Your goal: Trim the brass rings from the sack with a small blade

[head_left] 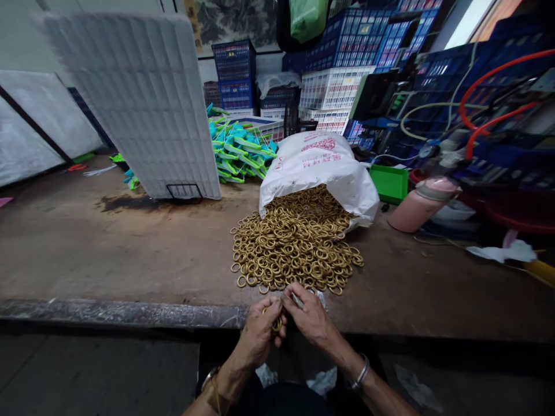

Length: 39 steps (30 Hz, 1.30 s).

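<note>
My left hand is closed around gold-coloured rings at the table's front edge. Close beside it, my right hand pinches a small silvery piece whose kind I cannot make out. The fingertips of both hands nearly meet. Just beyond them spreads a heap of loose gold-coloured rings. These rings spill from the mouth of a white sack with red print, which lies on its side.
The brown wooden table extends to both sides. A white ribbed panel stands upright at left, near green and teal plastic pieces. At right are a green tray and a pink bottle. Stacked crates stand behind.
</note>
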Each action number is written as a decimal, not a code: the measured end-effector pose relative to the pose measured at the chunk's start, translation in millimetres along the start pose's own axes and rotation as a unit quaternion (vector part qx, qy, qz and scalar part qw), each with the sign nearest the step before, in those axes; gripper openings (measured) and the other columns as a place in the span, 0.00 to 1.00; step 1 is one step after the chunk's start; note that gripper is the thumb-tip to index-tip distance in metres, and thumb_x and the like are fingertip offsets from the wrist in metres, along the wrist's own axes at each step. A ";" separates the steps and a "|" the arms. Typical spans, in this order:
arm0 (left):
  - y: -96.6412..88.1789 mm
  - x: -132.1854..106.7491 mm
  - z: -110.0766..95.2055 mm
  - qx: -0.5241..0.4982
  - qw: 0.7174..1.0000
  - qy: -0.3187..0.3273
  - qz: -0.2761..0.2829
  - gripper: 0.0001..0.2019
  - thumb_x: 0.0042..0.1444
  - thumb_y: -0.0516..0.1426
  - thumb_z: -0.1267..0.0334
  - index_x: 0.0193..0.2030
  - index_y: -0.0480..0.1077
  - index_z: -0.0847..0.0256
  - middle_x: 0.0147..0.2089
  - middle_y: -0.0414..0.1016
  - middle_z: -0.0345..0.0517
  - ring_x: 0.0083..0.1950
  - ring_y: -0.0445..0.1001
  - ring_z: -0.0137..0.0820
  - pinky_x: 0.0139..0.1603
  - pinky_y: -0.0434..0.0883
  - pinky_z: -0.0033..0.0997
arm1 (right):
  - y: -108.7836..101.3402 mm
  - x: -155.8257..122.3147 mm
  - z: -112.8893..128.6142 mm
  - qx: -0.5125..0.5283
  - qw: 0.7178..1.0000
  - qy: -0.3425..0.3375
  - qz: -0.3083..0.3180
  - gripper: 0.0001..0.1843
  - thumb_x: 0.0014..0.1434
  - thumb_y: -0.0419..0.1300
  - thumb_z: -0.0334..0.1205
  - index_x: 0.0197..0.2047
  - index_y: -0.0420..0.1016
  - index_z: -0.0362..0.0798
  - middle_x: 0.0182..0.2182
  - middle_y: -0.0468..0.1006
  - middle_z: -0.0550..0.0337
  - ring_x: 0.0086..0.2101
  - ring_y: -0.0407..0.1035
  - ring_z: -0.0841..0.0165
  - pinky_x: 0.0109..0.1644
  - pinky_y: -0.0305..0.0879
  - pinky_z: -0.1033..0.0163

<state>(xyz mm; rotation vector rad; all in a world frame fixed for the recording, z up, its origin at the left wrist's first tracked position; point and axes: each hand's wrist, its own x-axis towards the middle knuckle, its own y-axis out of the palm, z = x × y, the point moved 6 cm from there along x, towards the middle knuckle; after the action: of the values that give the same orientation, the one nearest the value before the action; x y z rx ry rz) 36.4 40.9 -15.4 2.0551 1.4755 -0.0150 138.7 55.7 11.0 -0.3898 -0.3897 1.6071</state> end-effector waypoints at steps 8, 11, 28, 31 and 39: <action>-0.2 -1.2 0.2 -0.014 1.000 0.000 -0.004 0.15 0.47 0.56 0.51 0.31 0.63 0.63 0.21 0.64 0.36 0.16 0.60 0.18 0.14 0.52 0.17 | 0.1 1.3 1.2 0.022 1.000 -0.016 -0.004 0.12 0.57 0.46 0.44 0.27 0.62 0.47 0.21 0.64 0.67 0.24 0.59 0.75 0.27 0.55 0.71; -0.2 -2.4 -0.6 -0.017 1.000 -0.001 -0.009 0.15 0.48 0.56 0.51 0.30 0.62 0.63 0.21 0.64 0.36 0.16 0.59 0.18 0.14 0.51 0.17 | -0.9 1.3 -4.5 -0.003 1.000 -0.013 -0.023 0.13 0.58 0.44 0.43 0.27 0.62 0.48 0.22 0.65 0.66 0.25 0.60 0.73 0.29 0.55 0.70; -3.6 -3.7 -5.3 0.053 0.998 0.035 -0.012 0.15 0.48 0.55 0.50 0.27 0.60 0.61 0.19 0.62 0.35 0.16 0.57 0.19 0.17 0.54 0.18 | 8.2 -10.6 -4.2 -0.200 0.978 -0.037 0.040 0.17 0.40 0.44 0.24 0.33 0.63 0.49 0.24 0.70 0.63 0.25 0.63 0.71 0.29 0.50 0.68; -3.9 -3.6 -6.0 0.053 0.998 0.040 -0.024 0.16 0.47 0.56 0.49 0.25 0.60 0.61 0.19 0.62 0.34 0.16 0.58 0.19 0.17 0.55 0.19 | 9.1 -11.2 -7.4 -0.223 0.974 -0.030 0.036 0.17 0.41 0.44 0.24 0.34 0.63 0.49 0.23 0.70 0.63 0.25 0.63 0.71 0.29 0.48 0.68; -2.3 -8.3 -12.9 0.103 0.992 0.067 -0.043 0.17 0.47 0.55 0.49 0.22 0.61 0.62 0.16 0.60 0.35 0.15 0.57 0.19 0.16 0.55 0.19 | 11.0 -9.2 -7.3 -0.259 0.963 -0.023 0.067 0.13 0.44 0.47 0.25 0.33 0.62 0.48 0.21 0.69 0.63 0.23 0.62 0.71 0.26 0.44 0.68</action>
<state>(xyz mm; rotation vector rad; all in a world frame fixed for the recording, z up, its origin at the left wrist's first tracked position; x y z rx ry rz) 27.0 40.4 -3.0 2.1890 1.7067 -0.0671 133.1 45.9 -0.4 -0.7905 -0.8402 1.6357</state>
